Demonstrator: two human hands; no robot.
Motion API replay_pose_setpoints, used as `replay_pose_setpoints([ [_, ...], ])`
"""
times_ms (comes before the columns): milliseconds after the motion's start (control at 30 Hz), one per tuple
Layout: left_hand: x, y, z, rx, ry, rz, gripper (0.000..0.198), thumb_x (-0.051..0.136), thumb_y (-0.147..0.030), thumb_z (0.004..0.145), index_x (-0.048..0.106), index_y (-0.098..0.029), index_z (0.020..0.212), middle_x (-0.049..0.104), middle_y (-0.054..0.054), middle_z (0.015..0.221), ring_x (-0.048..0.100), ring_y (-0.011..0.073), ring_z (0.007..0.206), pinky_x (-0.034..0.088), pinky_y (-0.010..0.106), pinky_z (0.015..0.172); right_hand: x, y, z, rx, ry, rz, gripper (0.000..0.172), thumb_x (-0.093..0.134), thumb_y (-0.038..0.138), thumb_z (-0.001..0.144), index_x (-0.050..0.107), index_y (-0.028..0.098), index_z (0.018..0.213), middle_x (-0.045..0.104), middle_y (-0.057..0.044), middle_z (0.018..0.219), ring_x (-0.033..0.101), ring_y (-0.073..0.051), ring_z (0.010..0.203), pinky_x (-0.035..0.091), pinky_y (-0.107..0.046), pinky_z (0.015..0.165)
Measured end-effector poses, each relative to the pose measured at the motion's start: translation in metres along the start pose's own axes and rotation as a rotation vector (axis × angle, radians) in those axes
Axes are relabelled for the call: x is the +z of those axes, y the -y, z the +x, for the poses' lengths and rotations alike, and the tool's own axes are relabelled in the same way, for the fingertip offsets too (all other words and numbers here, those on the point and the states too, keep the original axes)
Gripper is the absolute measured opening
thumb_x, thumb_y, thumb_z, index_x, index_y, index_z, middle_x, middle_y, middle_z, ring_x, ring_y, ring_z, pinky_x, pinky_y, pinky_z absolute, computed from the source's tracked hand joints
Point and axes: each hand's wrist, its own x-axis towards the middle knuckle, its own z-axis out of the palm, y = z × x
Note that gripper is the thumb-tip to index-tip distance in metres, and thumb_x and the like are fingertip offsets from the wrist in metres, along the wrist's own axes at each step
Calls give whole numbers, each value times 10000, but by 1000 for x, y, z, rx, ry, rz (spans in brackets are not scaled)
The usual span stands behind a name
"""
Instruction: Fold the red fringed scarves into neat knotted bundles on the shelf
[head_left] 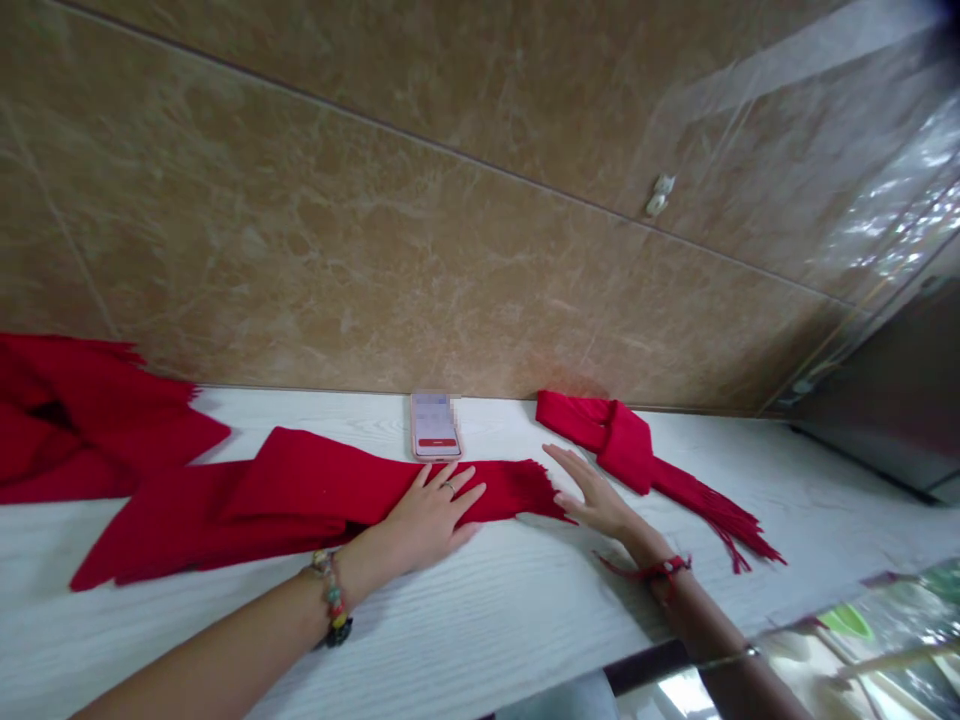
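A long red scarf (300,480) lies folded lengthwise across the white tabletop, its fringed end pointing right. My left hand (431,515) rests flat on the scarf with fingers spread. Just beyond the fringe, my right hand (596,495) hovers or rests near the tabletop, fingers stretched out and holding nothing; whether it touches the fringe I cannot tell. To the right of it lies a second red scarf (626,445), folded and looped over itself, with its tassels trailing to the lower right.
More red fabric (67,430) with fringed edges is heaped at the far left. A phone (435,425) with a lit screen lies against the tiled wall (375,250). The white tabletop (465,630) ends at the lower right, above clutter with a green item (847,620).
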Motion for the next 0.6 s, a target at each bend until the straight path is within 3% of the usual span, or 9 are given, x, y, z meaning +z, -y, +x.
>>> replay_pose_setpoints([
  [67,-1,-1,-2,-2,-12,-15,502,260,-488,878,329,-257,1318,312,54,1401,176,268,1305,149,492,1020,3,13,7,-82,-34,11,740,362,560,819,97,187,1400,221,-123,1426,191,-263,1303,193,-486,1049],
  [200,-5,-3,-6,-17,-11,-35,501,257,-488,877,325,-261,1318,302,56,1405,175,268,1306,157,500,1018,19,26,24,-193,109,5,839,457,574,767,92,163,1400,261,-147,1407,235,-275,1287,163,-497,1056],
  [433,-4,-1,-7,-2,-12,-28,506,246,-490,877,319,-257,1320,301,57,1406,173,271,1305,166,512,1011,14,-15,8,-6,118,41,704,451,523,797,234,174,1368,340,-150,1368,318,-275,1249,230,-497,1033],
  [500,-4,-1,-6,0,-15,-24,509,246,-492,876,323,-252,1318,308,62,1402,177,274,1304,166,514,1010,6,-17,3,9,55,82,673,453,514,798,265,182,1353,356,-145,1359,328,-276,1242,257,-497,1020],
  [600,-2,-1,-6,6,-37,-14,516,246,-495,874,339,-239,1311,324,71,1393,188,280,1299,167,510,1010,-5,3,8,12,-184,141,537,407,434,845,316,195,1317,356,-141,1355,324,-262,1242,290,-488,999],
])
